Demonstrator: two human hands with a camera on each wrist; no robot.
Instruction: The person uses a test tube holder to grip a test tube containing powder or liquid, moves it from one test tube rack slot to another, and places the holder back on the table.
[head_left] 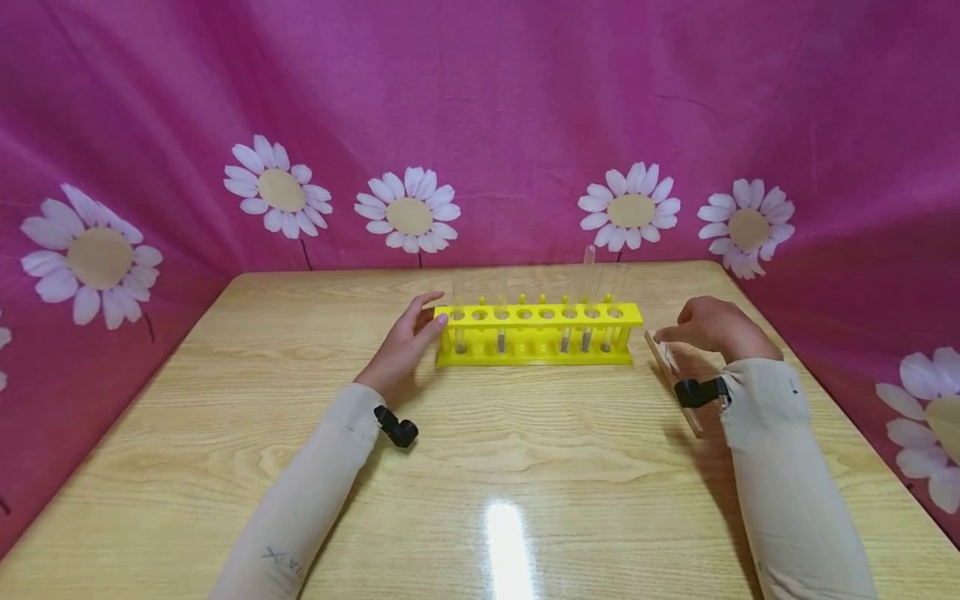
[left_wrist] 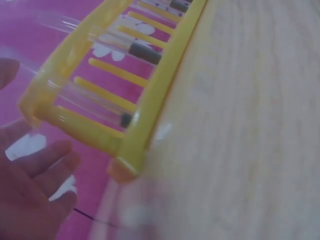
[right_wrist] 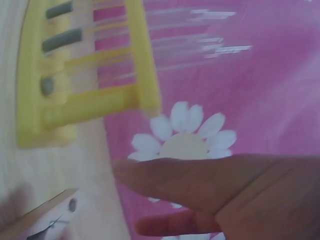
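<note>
A yellow test tube rack [head_left: 536, 358] stands on the wooden table, holding several clear glass test tubes [head_left: 588, 267]. Dark grey material shows at the bottoms of the tubes in both wrist views. My left hand [head_left: 405, 342] is at the rack's left end, the thumb touching its upper bar and the other fingers spread loosely behind. To the right of the rack lies a slim wooden test tube clamp [head_left: 675, 383] with metal wire on it [right_wrist: 50, 220]. Just over its far end is my right hand [head_left: 716, 325], fingers extended, with a gap between thumb and fingers in the right wrist view.
The light wooden table [head_left: 450, 475] reaches back to a magenta curtain [head_left: 517, 108] printed with white daisies, which also hangs at both sides. A black wrist camera [head_left: 396, 427] is strapped to the left sleeve, another [head_left: 697, 392] to the right.
</note>
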